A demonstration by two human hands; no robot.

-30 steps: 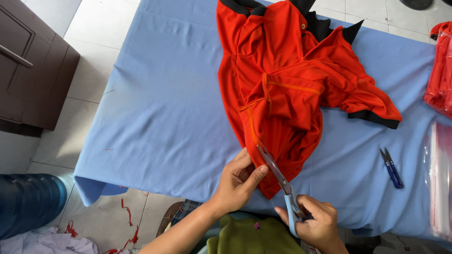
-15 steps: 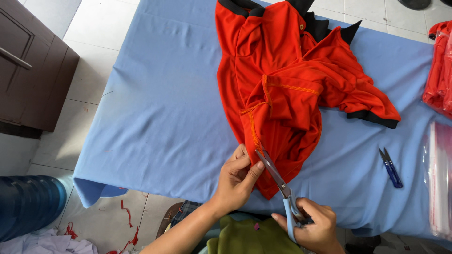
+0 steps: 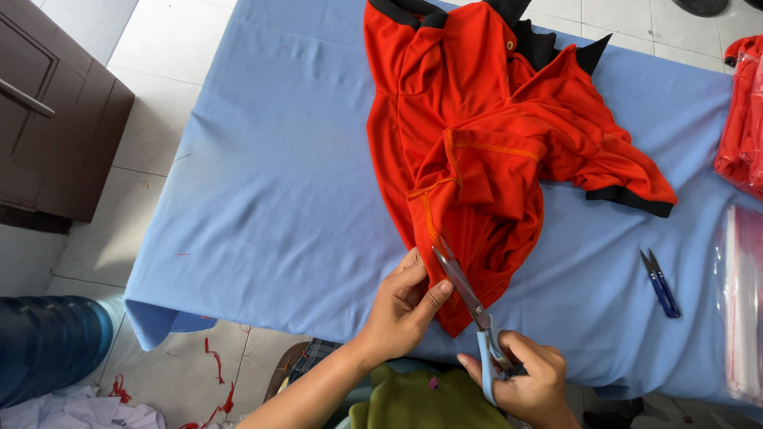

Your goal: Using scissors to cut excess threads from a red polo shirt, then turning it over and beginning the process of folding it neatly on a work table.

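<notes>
Seen from above: a table (image 3: 262, 199) draped in smooth light-blue cloth, faintly creased, its near-left corner hanging over a floor of pale square tiles (image 3: 159, 48). At far left a dark brown wooden cabinet (image 3: 56, 127) with a panelled front and a bar handle. Below it, the rounded shoulder of a blue translucent water jug (image 3: 48, 342), white fabric beside it, and scraps of red thread (image 3: 214, 373) scattered on the tiles.

Spread over the middle of the table, a red-orange polo shirt (image 3: 493, 151) of fine, slightly shiny knit, crumpled and folded over itself, with black collar and black cuff band, and orange stitching along the seams. Lower hem close to the near table edge.

Left hand (image 3: 405, 306) laid on the cloth at the shirt's lower left edge, fingers curled, pinching the hem against the table. Right hand (image 3: 528, 381) closed around the light-blue handles of long steel scissors (image 3: 465, 290), blades nearly together, tips resting on the seam just beside the left thumb.

To the right, well apart, small blue thread snips (image 3: 660, 284) lying flat on the cloth. At the right edge, a stack of clear plastic bags (image 3: 743, 302), glossy and flat; above it, more red garments in clear wrapping (image 3: 743, 119). Olive-green clothing at bottom centre.
</notes>
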